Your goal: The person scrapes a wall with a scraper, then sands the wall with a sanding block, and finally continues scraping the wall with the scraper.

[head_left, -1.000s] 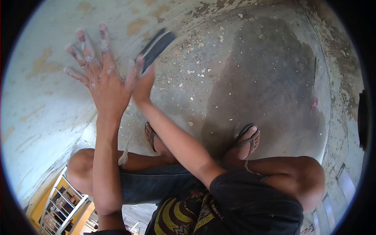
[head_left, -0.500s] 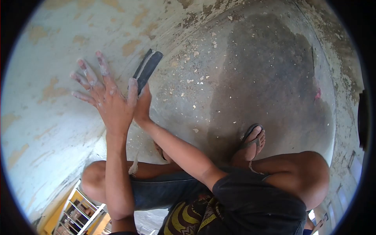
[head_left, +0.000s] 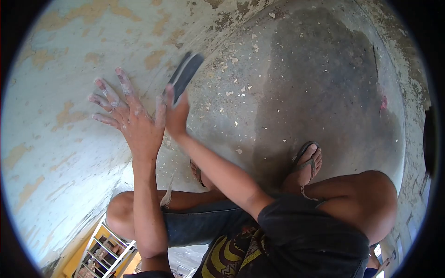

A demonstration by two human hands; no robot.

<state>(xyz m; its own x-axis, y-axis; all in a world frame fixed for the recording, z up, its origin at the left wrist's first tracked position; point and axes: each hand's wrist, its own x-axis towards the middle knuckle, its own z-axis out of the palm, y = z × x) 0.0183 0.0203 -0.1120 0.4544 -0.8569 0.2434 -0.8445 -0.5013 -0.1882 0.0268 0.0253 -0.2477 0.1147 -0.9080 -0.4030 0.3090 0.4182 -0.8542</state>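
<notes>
Black, long, two-strip tool [head_left: 187,72] in the closed grip of the right hand [head_left: 178,111], near the wall-side edge of the grey, chip-strewn concrete floor [head_left: 218,129]; beside it, white-smeared left hand [head_left: 140,124], open with fingers spread, before the patchy pale-blue wall [head_left: 60,153].

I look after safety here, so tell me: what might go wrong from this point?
The dark tool in the right hand is close to the left hand and might knock its thumb. The dark patch on the floor, beside a sandalled foot, may be damp and slippery.
</notes>
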